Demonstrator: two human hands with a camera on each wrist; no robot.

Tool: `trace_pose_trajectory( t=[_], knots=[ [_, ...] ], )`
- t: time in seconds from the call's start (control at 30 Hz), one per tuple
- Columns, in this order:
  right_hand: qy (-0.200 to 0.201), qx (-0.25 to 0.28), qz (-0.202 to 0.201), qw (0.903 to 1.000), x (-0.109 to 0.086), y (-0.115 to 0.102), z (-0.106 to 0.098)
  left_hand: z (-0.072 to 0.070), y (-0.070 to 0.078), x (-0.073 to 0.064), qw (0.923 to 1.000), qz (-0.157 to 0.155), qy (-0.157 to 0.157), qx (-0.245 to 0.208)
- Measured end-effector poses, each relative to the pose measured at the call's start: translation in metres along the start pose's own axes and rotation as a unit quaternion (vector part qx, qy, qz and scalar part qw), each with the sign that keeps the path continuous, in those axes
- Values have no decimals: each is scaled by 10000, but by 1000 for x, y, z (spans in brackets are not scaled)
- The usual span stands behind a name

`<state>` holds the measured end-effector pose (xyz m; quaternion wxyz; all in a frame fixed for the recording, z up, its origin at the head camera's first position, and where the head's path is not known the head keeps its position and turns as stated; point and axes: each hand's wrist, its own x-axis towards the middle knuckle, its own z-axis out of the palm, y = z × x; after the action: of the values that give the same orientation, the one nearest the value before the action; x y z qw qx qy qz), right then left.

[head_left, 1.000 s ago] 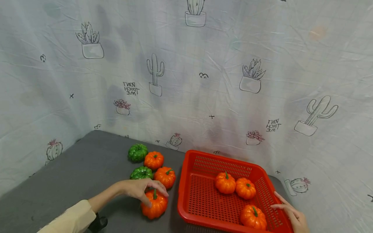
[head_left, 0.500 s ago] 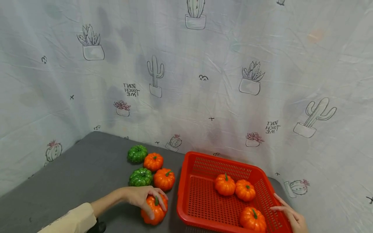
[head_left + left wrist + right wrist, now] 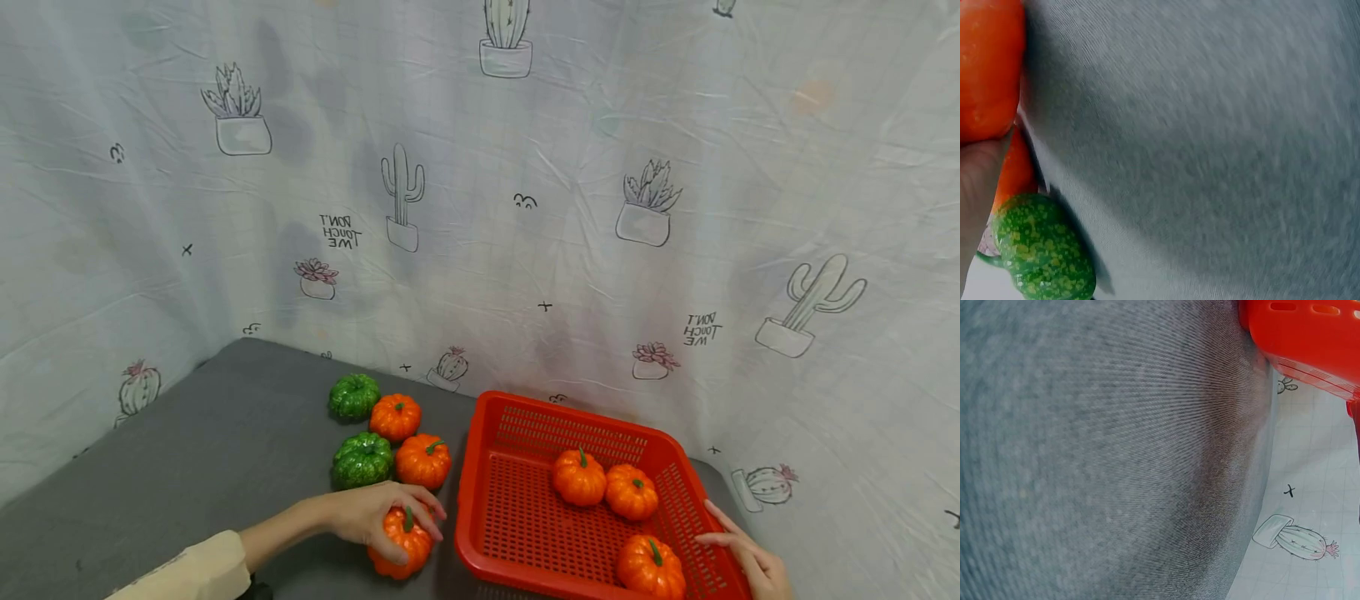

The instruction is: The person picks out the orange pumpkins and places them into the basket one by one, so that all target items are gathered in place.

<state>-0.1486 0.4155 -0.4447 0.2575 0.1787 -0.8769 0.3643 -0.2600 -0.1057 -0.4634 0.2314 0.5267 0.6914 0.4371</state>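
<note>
My left hand (image 3: 375, 518) curls from above round an orange pumpkin (image 3: 397, 550) with a green stem, near the table's front. The left wrist view shows part of the hand (image 3: 979, 181) against this pumpkin (image 3: 988, 69). Just behind the hand sit a second orange pumpkin (image 3: 423, 463) and a green pumpkin (image 3: 363, 461). Farther back are one more green pumpkin (image 3: 354, 396) and a smaller orange one (image 3: 395, 417). My right hand (image 3: 753, 562) holds the right rim of a red plastic basket (image 3: 471, 500), fingers astride its wall. The right wrist view does not show the hand.
Three orange pumpkins lie inside the basket, two at the back (image 3: 579, 477) and one at the front right (image 3: 651, 567). The grey cloth-covered table (image 3: 187, 450) extends to the left. A white curtain (image 3: 465, 250) printed with cactus drawings hangs behind.
My left hand has lowered onto the front orange pumpkin and closed round it; hand and pumpkin have shifted slightly. The right hand stays at the basket's rim. The head view has tilted a little.
</note>
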Motion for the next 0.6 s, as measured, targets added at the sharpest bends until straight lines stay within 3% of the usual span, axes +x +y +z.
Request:
trace_pose_trajectory(
  t=[0.13,0.33,0.47,0.6],
  knots=[
    [46,-53,-76,9999,0,1,1,0,-6,-1,9989,97,-50,-447],
    [73,24,-40,10000,1,5,4,-7,-3,-7,9887,14,-13,-1500],
    [125,143,-174,9997,1,6,2,-16,3,-11,9872,-69,226,-1579],
    [9,134,42,9999,-1,4,1,-21,7,-15,9871,-155,438,-1531]
  ],
)
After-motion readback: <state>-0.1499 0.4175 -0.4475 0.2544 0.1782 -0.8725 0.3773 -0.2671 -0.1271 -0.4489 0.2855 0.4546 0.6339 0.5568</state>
